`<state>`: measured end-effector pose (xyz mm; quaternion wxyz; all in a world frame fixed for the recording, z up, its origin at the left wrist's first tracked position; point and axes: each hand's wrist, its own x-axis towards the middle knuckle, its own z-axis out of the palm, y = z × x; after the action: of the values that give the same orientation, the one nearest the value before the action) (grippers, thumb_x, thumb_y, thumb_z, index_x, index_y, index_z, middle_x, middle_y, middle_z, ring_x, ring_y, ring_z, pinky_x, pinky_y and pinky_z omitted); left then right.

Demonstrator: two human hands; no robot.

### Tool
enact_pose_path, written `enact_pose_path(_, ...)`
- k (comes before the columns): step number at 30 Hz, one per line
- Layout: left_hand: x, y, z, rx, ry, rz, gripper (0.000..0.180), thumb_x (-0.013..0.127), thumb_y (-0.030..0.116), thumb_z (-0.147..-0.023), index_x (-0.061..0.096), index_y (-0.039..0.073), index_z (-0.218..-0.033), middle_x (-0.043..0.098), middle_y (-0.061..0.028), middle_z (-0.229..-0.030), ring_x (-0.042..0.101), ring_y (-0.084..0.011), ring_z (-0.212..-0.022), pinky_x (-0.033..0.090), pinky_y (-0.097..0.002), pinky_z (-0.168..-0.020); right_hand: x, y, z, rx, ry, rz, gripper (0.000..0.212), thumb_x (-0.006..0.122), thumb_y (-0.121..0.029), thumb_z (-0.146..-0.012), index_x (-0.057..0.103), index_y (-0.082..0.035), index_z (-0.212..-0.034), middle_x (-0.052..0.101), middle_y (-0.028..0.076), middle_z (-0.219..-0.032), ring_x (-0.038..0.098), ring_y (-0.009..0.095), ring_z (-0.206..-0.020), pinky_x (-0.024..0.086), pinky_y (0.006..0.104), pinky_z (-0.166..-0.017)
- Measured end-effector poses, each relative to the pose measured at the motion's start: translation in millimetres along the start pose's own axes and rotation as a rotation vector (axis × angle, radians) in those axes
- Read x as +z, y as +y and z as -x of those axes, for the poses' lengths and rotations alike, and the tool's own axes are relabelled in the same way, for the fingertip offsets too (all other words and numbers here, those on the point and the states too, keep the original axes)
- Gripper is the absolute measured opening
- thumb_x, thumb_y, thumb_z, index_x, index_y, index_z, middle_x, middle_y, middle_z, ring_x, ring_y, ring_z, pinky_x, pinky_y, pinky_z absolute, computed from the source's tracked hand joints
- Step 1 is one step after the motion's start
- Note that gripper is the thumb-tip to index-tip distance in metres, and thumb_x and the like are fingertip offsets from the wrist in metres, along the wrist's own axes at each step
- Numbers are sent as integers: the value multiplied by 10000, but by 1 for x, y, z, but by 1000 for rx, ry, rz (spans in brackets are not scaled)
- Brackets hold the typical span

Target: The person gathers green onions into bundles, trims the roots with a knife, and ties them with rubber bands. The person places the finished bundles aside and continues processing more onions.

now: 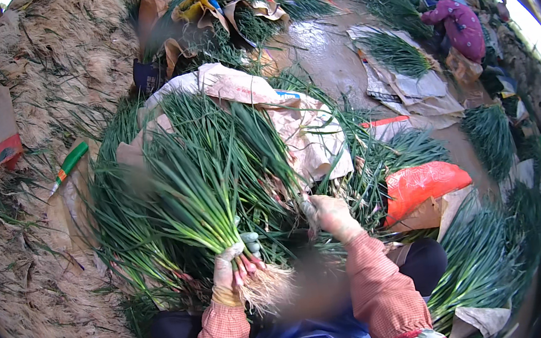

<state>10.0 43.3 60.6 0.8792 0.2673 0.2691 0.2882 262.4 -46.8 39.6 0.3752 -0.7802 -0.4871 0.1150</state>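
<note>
My gloved left hand [227, 269] is closed round a thick bunch of green onions [204, 207]. Their long leaves fan up and away, and the pinkish bulbs and pale stringy roots [265, 288] stick out to the right below my fist. Over the pile to the right, my gloved right hand [332, 215] has its fingers pinched at the root end of a few green onions [273, 138]. Their leaves slant up to the left; how many stalks it holds is hidden. A large heap of loose green onions [123, 207] spreads beneath both hands.
A pale sack [307, 134] lies on the heap. At left, a green-handled knife [71, 165] rests by cardboard on straw-like matter [26, 266]. A red bag [425, 187] lies at right. Another person in pink [459, 27] crouches at the far right beside more onions [398, 52].
</note>
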Motion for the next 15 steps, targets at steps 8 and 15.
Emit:
enact_pose_path(8, 23, -15, -5, -164, 22, -159, 300, 490, 122, -853, 615, -106, -1003, 653, -199, -755, 641, -226, -605, 541, -265, -605, 27, -48, 63, -393, -637, 441, 218, 470, -202, -915, 539, -67, -1071, 606, 103, -644, 637, 270, -600, 502, 364, -507)
enact_pose_path(15, -7, -42, 2, -87, 111, -112, 215, 549, 51, -803, 578, -101, -953, 589, -189, -619, 586, -282, -459, 562, -444, -477, -4, -87, 19, 500, -568, -320, 839, 674, -378, -817, 254, 29, -1418, 622, 173, -1106, 615, 213, -895, 497, 306, -775)
